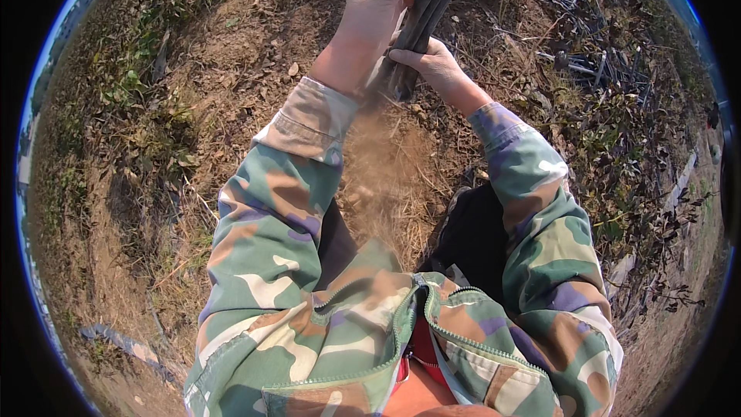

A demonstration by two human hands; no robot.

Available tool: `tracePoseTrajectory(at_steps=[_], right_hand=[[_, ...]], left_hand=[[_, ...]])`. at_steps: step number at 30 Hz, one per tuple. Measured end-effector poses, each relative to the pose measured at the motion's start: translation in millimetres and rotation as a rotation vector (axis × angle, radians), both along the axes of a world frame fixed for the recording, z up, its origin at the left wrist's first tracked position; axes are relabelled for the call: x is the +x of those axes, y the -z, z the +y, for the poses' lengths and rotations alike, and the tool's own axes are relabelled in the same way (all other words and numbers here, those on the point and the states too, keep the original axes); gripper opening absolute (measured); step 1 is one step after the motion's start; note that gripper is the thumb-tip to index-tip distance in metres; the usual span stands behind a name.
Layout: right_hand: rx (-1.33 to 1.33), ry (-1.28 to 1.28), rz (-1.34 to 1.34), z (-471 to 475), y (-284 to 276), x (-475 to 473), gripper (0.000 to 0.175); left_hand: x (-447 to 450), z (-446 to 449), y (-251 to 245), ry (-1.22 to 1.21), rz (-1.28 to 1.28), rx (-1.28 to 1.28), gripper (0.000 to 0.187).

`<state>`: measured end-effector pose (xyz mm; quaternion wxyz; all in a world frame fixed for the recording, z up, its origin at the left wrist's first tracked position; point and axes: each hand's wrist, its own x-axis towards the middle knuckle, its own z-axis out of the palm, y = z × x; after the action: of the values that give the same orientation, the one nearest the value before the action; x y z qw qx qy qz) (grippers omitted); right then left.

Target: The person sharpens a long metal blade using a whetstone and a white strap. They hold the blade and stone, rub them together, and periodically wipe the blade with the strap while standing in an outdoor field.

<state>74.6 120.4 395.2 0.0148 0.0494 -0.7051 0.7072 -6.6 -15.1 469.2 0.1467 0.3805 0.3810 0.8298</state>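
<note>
My right hand (434,66) grips the lower part of a dark, folded strip of what looks like plastic film (428,11), its thumb lying across the front. The strip is held up at a tilt, its top leaning right. My left hand (379,6) is raised along the strip's left side, with thumb and fingers near its upper edge. Some left fingertips are cut off or hidden, so whether they grip the strip cannot be told. Below the strip's lower end, a cloud of brown dust (382,156) hangs over the ground between my legs.
Dry brown soil (255,52) with fallen leaves and straw lies ahead. Leafy, partly withered plants (145,110) grow on the left, more (608,145) on the right. Pale dry stalks (584,66) lie at the right. A strip of film-like material (127,347) rests at the lower left.
</note>
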Motion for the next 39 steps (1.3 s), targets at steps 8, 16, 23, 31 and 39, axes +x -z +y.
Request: tracePoseTrajectory(at_steps=[8,16,23,31,39], right_hand=[[-0.493,0.049,0.223,44,-35,6,0.024],[-0.672,0.352,0.316,90,-38,10,0.02],[-0.981,0.065,0.235,75,-58,30,0.025],[-1.002,0.2,0.322,92,-59,31,0.029],[-1.032,0.513,0.227,115,-48,27,0.027]], left_hand=[[-12,-17,62,0.008,0.062,-0.763,0.074],[11,14,83,-0.036,0.355,-1.05,0.049],[96,-24,-20,-0.283,0.969,-0.953,0.027],[42,-21,26,-0.12,0.834,-1.025,0.034],[40,-34,76,-0.237,1.084,-1.205,0.044]])
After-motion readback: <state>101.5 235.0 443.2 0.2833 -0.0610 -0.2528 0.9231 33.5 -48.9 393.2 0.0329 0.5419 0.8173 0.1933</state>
